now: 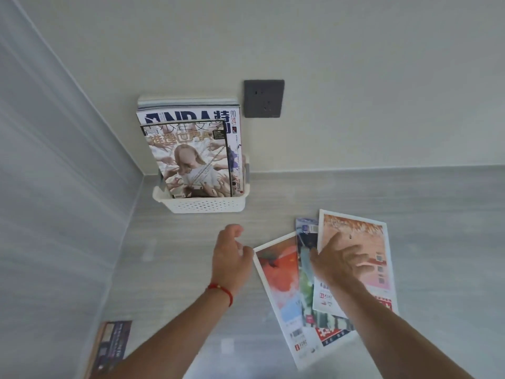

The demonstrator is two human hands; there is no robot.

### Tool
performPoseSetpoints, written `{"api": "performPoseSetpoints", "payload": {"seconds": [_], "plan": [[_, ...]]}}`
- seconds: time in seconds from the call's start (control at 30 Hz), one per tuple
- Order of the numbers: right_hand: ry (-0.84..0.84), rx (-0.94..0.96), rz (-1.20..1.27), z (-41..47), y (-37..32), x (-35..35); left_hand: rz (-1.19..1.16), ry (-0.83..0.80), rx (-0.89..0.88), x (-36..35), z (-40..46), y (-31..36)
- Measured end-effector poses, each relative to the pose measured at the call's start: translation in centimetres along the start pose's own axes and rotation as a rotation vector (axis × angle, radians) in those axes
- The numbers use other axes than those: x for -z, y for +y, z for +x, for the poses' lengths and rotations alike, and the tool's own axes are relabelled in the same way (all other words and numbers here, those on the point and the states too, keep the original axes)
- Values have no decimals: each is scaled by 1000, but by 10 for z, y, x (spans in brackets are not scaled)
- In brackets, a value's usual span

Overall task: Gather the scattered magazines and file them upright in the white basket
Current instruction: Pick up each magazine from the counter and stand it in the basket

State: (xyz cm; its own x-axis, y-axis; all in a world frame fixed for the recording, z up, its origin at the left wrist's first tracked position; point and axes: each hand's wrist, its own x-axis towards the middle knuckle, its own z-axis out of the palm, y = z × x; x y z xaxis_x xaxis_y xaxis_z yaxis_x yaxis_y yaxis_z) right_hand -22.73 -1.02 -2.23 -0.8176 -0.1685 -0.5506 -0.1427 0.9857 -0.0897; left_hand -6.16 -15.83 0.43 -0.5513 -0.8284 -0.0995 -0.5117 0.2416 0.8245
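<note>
Loose magazines: three lie fanned and overlapping on the grey bench, right of centre. The orange-covered magazine (355, 242) is on top, the middle magazine (307, 285) shows as a strip beneath it, and the white-bordered magazine (281, 285) is lowest and furthest left.
Dark magazine: a fourth one (112, 346) lies alone near the bottom left, well apart from the fan.
Handling, my guess: thin, light, floppy, glossy covers likely to slide over each other. They will sag if lifted by one corner.
Where to grip: probably along the spine or a long edge, thumb under and fingers on top, squaring the fan first.
Right hand: the right hand (338, 261) has its fingers spread wide, flat on the orange-covered magazine, gripping nothing.
Left hand: the left hand (232, 255) is loosely curled and holding nothing, just beside the corner of the white-bordered magazine. Contact cannot be told.
Basket: the white basket (202, 205) with perforated sides sits on the bench against the wall.
Basket contents: several magazines stand upright in the basket, leaning back on the wall. The front magazine (191, 160) is smaller than the one behind it. Some room shows in front.
Wall: a dark socket (264, 98) is just right of the filed stack.
</note>
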Motion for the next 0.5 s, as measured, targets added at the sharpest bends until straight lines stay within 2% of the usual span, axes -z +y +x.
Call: {"api": "performPoseSetpoints", "payload": {"seconds": [0.07, 0.23, 0.33, 0.43, 0.5], "plan": [[-18, 115, -8, -9, 19, -21, 80, -132, -54, -20, -17, 5], [56, 652, -173, -28, 57, -43, 320, -305, -238, -45, -31, 23], [116, 944, -59, -33, 76, -43, 316, -417, -193, -54, -35, 26], [98, 1050, -31, -29, 95, -40, 202, -442, -86, -65, -43, 26], [85, 1087, -49, -23, 109, -39, 303, -439, -139, -73, -45, 23]]}}
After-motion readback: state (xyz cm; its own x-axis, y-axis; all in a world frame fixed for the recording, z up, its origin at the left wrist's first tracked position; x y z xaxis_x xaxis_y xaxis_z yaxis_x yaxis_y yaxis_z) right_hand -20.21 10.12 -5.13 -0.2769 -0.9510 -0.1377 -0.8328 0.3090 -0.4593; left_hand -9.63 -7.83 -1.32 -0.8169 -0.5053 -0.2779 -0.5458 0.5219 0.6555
